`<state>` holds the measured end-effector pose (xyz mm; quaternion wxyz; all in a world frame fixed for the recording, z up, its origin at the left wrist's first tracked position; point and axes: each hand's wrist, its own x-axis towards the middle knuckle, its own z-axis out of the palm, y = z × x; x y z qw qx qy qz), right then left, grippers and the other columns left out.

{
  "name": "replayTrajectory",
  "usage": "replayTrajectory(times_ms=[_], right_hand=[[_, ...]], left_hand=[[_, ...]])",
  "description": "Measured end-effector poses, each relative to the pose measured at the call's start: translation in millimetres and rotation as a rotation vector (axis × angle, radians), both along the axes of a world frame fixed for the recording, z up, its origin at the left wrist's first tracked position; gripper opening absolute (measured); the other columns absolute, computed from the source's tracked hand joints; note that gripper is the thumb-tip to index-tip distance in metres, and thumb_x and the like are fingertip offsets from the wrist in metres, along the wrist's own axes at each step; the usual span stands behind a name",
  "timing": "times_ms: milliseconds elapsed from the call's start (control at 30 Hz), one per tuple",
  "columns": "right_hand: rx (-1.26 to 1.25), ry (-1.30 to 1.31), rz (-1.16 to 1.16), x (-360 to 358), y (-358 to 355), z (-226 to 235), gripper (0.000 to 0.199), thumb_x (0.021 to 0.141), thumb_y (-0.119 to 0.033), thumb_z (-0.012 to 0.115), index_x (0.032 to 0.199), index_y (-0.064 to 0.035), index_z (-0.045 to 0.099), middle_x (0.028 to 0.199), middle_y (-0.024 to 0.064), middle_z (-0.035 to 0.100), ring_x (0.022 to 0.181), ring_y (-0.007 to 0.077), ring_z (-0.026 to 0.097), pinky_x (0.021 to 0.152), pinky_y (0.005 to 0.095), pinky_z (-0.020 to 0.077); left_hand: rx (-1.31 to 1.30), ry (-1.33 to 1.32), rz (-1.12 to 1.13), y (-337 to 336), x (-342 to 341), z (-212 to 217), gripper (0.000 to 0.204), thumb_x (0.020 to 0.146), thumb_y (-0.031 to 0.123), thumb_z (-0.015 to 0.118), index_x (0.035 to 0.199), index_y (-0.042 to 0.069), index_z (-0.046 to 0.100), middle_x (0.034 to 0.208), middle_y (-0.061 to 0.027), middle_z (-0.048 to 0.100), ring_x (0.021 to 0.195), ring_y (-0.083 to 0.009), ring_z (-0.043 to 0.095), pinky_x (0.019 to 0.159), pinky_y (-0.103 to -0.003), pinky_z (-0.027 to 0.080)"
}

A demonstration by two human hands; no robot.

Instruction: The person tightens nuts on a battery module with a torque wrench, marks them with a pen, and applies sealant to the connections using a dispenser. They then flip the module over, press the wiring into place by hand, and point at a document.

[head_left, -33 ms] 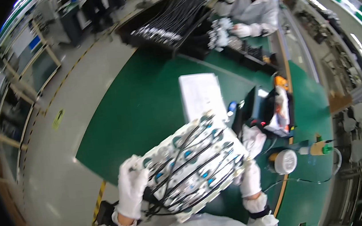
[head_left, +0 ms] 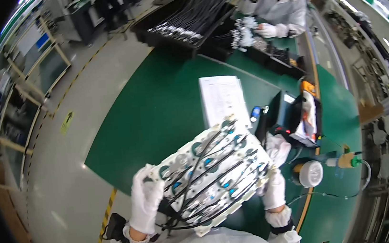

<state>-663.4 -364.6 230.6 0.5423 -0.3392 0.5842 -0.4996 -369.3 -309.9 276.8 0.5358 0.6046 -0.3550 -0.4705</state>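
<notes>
A white panel (head_left: 183,160), notched along its edges and with round holes, is tilted in front of my body above the green table. Several black cables lie across it, with blue and silvery parts between them. My left hand (head_left: 146,194), in a white glove, grips its left edge, where the cables bunch together. At the opposite edge my right hand (head_left: 273,187), also gloved, is closed on the panel; its fingertips are partly hidden. White printed papers (head_left: 223,96) lie just beyond the panel.
Right of the panel stand a black box (head_left: 283,111), a crumpled white cloth (head_left: 278,148), a round white-lidded jar (head_left: 311,174) and a bottle with a tube (head_left: 345,160). A black bin of cables (head_left: 192,18) is at the far end, near a co-worker (head_left: 272,4).
The surroundings sit slightly further right in the picture, as my view has shifted a little. Both hands keep their grip on the panel.
</notes>
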Motion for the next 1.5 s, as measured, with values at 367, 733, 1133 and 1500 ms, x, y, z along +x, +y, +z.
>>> replayTrajectory(times_ms=[367,733,1133,1500], right_hand=[[-0.165,0.147,-0.092,-20.2,-8.7,40.2,0.054,0.096,-0.046,0.032,0.065,-0.0053,0.046,0.049,0.0069,0.050,0.038,0.0116,0.041,0.036,0.0219,0.0286],[-0.408,0.284,0.232,-6.2,-4.9,92.8,0.037,0.095,-0.032,0.044,0.072,-0.0034,0.050,0.062,0.0050,0.057,0.050,0.0081,0.047,0.049,0.0195,0.0361],[-1.089,0.779,0.974,113.2,-29.0,87.4,0.023,0.079,-0.008,0.060,0.101,-0.0074,0.055,0.090,0.0101,0.064,0.079,0.0262,0.063,0.065,0.0326,0.0522],[-0.961,1.305,1.053,151.7,-45.9,70.9,0.009,0.078,-0.018,0.062,0.079,-0.0098,0.061,0.062,0.0109,0.059,0.058,0.0272,0.060,0.053,0.0354,0.0495]], left_hand=[[0.456,-0.209,-0.305,78.5,-32.5,-24.9,0.063,0.066,0.033,0.081,0.110,-0.003,0.053,0.097,-0.0079,0.064,0.088,-0.0136,0.060,0.080,-0.027,0.048],[-0.419,-1.318,-0.264,-2.5,40.6,85.7,0.030,0.058,0.019,0.077,0.082,0.013,0.060,0.061,-0.0041,0.050,0.057,-0.0271,0.050,0.055,-0.039,0.037],[-0.268,-1.680,-0.016,-82.7,100.8,47.7,0.046,0.075,0.035,0.067,0.112,0.010,0.056,0.120,-0.0147,0.051,0.109,-0.0320,0.050,0.093,-0.040,0.041],[-0.267,-1.255,-0.191,-15.2,2.5,12.1,0.016,0.068,0.015,0.070,0.078,0.004,0.063,0.105,-0.0111,0.056,0.089,-0.0273,0.059,0.073,-0.037,0.050]])
